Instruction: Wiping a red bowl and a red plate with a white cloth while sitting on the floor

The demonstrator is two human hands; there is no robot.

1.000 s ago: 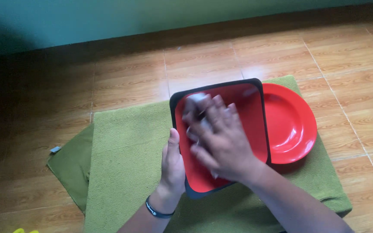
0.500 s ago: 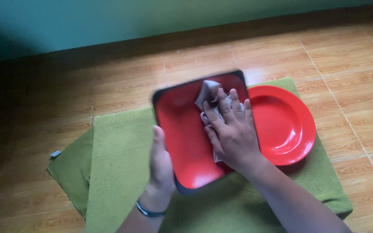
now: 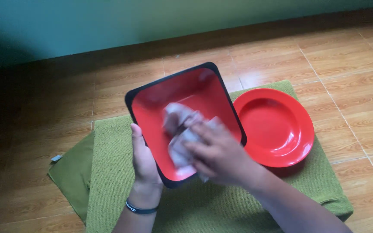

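Head view. A square red dish with a black rim (image 3: 182, 92) is held tilted above a green mat (image 3: 109, 172) spread on a tiled floor (image 3: 359, 56). The left hand (image 3: 143, 162) grips the dish's near left edge, thumb lying along the rim and fingers closed behind it; a dark band circles the wrist. The right hand (image 3: 219, 153) is closed loosely over a crumpled pale cloth (image 3: 180, 129), pressing it against the dish's red inner face near the lower middle; motion blur obscures the fingertips. A round red plate (image 3: 277, 127) lies on the mat just right of the dish, its left edge hidden behind the dish's rim.

Wiping of this kind appears best done with the left hand keeping the dish steady at a constant tilt, the cloth kept flat under the palm, and strokes carried into the corners and up the sloped walls, clear of the round plate.
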